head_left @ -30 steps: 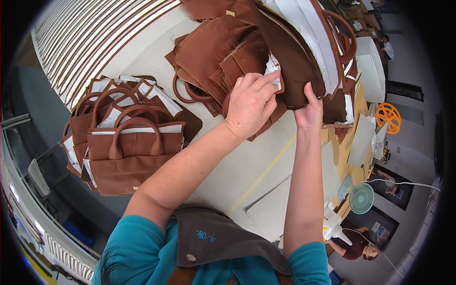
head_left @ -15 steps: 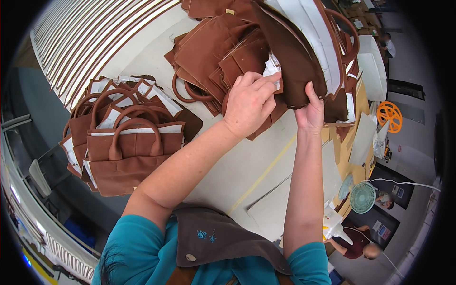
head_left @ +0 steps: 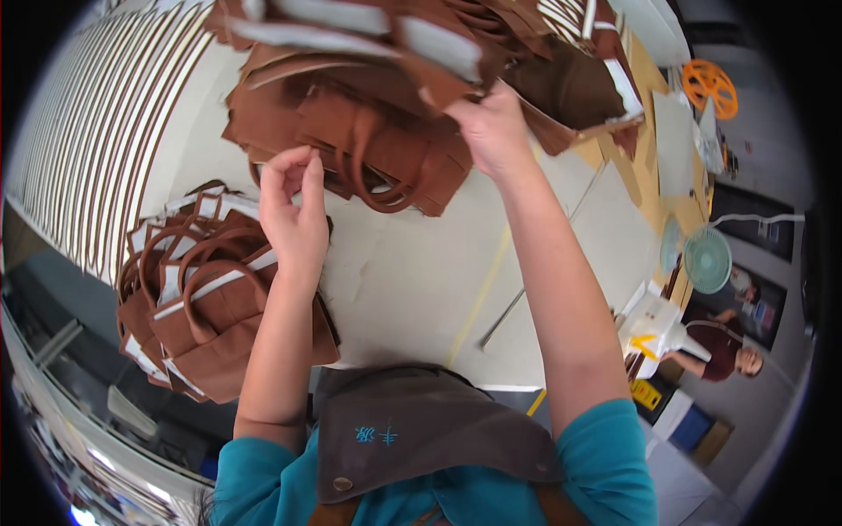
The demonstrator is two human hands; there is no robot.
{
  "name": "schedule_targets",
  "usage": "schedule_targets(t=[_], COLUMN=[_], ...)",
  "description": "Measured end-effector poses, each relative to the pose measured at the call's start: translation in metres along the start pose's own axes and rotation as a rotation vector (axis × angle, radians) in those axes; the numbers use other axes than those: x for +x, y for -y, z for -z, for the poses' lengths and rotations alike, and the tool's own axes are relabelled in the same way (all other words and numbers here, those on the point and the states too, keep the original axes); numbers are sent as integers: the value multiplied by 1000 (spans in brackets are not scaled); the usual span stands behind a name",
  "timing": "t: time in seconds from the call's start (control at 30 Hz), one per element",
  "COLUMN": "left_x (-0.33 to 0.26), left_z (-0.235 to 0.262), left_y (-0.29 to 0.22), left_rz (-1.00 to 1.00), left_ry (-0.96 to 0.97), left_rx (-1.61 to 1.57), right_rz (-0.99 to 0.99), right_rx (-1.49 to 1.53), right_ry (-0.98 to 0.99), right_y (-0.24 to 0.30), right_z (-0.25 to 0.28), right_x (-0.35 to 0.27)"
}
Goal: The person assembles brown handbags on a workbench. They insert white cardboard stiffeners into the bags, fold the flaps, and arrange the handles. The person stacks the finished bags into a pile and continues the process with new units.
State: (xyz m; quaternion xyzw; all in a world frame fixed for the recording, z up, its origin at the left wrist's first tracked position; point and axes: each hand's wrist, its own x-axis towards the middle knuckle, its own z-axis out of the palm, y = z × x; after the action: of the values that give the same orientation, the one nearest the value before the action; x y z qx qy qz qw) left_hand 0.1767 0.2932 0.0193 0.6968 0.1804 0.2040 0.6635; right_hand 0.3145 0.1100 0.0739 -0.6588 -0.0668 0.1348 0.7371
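Reaching to the far right, my right hand [head_left: 497,131] is closed on the edge of a brown bag piece with white lining [head_left: 434,74]. That piece is lifted over the pile and blurred by motion. My left hand [head_left: 294,206] is off it, its fingers loosely curled with a gap to the thumb and nothing visible in them. It hovers at the near left edge of a stack of brown bag panels [head_left: 342,131], where a looped handle [head_left: 358,171] sticks out. Dark brown lining [head_left: 561,92] shows to the right of my right hand.
A heap of brown handled bag pieces [head_left: 215,307] lies at the left table edge. Brown-edged strips [head_left: 105,114] run in rows at the far left. Along the right are an orange reel [head_left: 709,88], a green fan [head_left: 707,260], a white bottle [head_left: 653,326] and another person [head_left: 715,346].
My left hand has come off the panels and moved left. My right hand has shifted left and away, swinging the lined piece left across the pile. The view has shifted too.
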Motion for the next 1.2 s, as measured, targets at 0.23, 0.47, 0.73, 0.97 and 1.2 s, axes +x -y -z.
schedule_targets(t=[0.23, 0.47, 0.73, 0.97, 1.2], left_x=[-16, -19, -14, -14, -13], left_z=[-15, -21, -37, -39, -26], left_y=[0, -6, -19, -22, -22], left_rz=[-374, -363, -424, -445, -425], left_ry=[236, 228, 235, 296, 343], left_rx=[472, 670, 858, 866, 747], right_rz=[165, 434, 590, 471, 127], right_rx=[-357, -474, -128, -84, -712], right_ry=[-74, -74, 19, -373, -987], right_y=[18, 66, 109, 188, 208], right_z=[-24, -5, 37, 159, 278], right_x=[-8, -14, -14, -99, -251])
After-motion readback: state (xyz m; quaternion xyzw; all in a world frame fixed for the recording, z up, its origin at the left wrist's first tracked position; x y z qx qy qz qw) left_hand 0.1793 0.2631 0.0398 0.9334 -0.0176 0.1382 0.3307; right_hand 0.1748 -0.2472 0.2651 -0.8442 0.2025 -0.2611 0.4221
